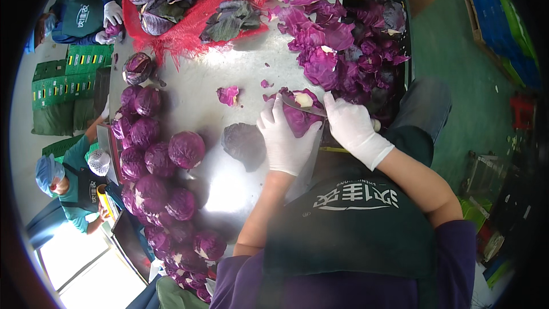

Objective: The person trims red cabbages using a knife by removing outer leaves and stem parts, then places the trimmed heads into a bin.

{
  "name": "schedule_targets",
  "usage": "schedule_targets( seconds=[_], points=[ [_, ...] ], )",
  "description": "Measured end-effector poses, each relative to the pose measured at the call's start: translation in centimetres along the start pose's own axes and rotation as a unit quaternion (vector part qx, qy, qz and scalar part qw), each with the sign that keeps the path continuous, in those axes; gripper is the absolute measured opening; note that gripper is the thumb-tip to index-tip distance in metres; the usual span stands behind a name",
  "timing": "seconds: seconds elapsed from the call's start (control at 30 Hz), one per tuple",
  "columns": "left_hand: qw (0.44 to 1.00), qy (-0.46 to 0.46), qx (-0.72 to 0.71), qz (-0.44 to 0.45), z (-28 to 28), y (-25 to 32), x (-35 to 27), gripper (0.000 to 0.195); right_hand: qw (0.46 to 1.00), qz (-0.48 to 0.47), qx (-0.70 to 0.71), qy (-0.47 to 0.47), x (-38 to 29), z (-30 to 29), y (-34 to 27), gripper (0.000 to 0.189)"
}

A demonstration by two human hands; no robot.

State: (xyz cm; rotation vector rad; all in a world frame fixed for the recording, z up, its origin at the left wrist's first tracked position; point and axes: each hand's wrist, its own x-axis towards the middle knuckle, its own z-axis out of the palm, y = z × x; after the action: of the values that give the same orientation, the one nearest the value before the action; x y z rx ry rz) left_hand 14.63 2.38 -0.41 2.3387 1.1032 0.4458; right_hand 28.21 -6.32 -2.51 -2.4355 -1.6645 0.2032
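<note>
In a white glove, my left hand (286, 137) grips a red cabbage (300, 121) from its near left side. The pale cut stem of that cabbage faces up. My right hand (352, 128), gloved too, is closed around the handle of a curved knife (305, 108). Its blade lies across the cabbage beside the stem, with the tip close to my left fingers. A dark outer cabbage leaf (244, 143) rests on the metal table (227, 77) left of my left hand. Beyond the cabbage is a small purple leaf scrap (228, 95).
Several trimmed cabbages (148, 159) line the table's left side. A red mesh sack (188, 36) of untrimmed cabbages lies at the far edge. Stripped leaves (321, 38) spill into a dark crate (409, 47) at right. Two co-workers (83, 8) are along the left; green crates (64, 81) stand between them.
</note>
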Motion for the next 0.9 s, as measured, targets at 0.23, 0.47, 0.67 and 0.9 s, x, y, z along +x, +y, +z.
schedule_targets(
  seconds=[0.23, 0.47, 0.67, 0.9],
  points=[
    [0.998, 0.021, 0.046, 0.039, 0.2, 0.6, -2.5, 0.092, 0.992, 0.115, 0.032, -0.032, 4.3, 1.1, 5.5, 0.026],
    [0.996, -0.002, -0.084, -0.023, -0.3, -0.1, -1.7, 0.090, 0.952, 0.032, 0.302, -0.020, 0.5, -2.9, 2.3, 0.043],
    [0.996, -0.018, -0.084, -0.038, -0.2, -0.1, -2.1, 0.092, 0.968, -0.009, 0.243, -0.056, -1.2, -2.7, -0.6, 0.045],
    [0.997, -0.022, -0.072, -0.006, -0.3, -0.3, -1.7, 0.094, 0.974, -0.006, 0.225, -0.019, 0.2, -1.4, -0.6, 0.039]
  ],
)
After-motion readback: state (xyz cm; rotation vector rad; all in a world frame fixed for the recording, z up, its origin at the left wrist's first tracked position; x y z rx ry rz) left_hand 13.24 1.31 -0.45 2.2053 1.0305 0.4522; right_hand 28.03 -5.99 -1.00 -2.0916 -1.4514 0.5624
